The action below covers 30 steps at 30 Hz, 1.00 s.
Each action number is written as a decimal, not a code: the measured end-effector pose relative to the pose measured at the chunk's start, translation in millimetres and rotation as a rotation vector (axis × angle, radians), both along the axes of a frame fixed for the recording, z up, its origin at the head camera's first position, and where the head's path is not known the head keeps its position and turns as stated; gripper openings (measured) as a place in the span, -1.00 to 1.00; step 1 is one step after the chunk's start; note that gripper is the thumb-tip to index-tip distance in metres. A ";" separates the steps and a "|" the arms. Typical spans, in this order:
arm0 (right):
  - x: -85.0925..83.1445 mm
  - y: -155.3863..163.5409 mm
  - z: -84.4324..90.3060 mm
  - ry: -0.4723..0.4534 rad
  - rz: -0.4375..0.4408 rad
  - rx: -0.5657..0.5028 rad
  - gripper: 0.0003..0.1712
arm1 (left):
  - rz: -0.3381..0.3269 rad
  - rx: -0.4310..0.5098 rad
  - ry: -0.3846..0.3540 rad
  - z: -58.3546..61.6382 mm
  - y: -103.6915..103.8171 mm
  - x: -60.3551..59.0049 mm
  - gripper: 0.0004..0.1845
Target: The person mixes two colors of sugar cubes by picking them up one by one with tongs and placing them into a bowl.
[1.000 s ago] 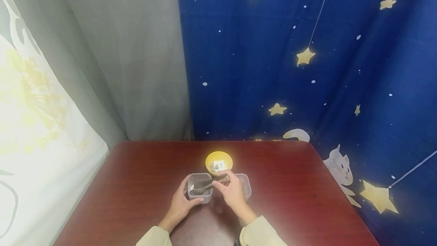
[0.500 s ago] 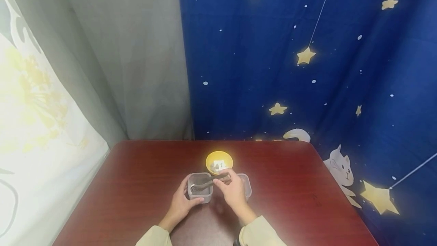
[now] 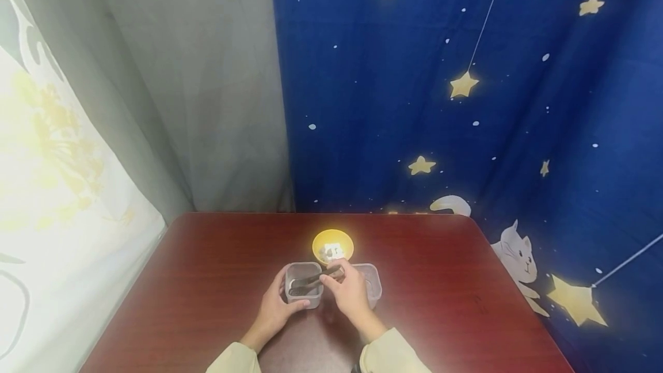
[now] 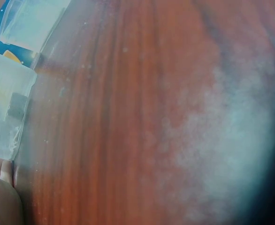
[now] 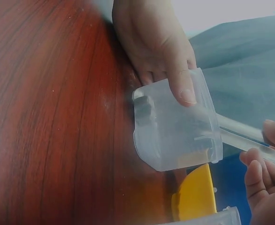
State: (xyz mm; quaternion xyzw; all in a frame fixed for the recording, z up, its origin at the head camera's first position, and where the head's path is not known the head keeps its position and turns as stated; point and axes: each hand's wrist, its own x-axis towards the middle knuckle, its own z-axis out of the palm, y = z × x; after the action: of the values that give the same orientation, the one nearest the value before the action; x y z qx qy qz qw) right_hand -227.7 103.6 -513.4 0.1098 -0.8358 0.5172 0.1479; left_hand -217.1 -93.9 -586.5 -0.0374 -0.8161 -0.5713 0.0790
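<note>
Hands at work over two clear containers on a dark red wooden table (image 3: 207, 281), seen from my head camera. My left hand (image 3: 273, 311) grips the left clear container (image 3: 303, 284), thumb curled across its near wall and fingers wrapped round its far side; the right wrist view shows the thumb pressed flat on the container's wall. My right hand (image 3: 350, 293) pinches the handle end of a pair of tongs (image 3: 312, 281), which slant from my fingers down and to the left, their tips inside the left container. In the right wrist view the tongs (image 5: 243, 136) appear as pale translucent bars entering the container (image 5: 175, 126) from the right, with my right fingertips (image 5: 255, 171) curled at the frame edge. Something small and dark lies in the container's corner; I cannot tell what it is.

A second clear container (image 3: 372, 284) stands just beside the first, to its right, partly behind my right hand. A yellow bowl (image 3: 332, 244) sits just beyond both, holding small pale and dark pieces. The left wrist view is blurred, showing mostly the wood grain with the container (image 4: 6, 117) at its left edge.
</note>
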 end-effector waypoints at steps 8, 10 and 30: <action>-1.0 2.1 1.2 0.060 -0.024 -0.010 -0.74 | -0.005 -0.004 -0.004 1.8 0.1 -0.4 0.11; -1.0 2.7 2.3 0.070 -0.034 -0.012 -0.74 | -0.002 -0.008 0.001 1.6 0.1 -0.7 0.11; -3.9 7.1 13.5 0.125 -0.121 -0.078 -0.74 | 0.004 -0.020 0.027 2.6 -1.2 0.8 0.12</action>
State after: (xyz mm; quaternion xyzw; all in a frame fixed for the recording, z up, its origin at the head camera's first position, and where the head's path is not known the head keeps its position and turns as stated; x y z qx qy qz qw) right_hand -231.6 110.7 -499.9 0.0854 -0.8092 0.5318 0.2347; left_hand -216.3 -95.1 -584.0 -0.0443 -0.8206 -0.5626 0.0909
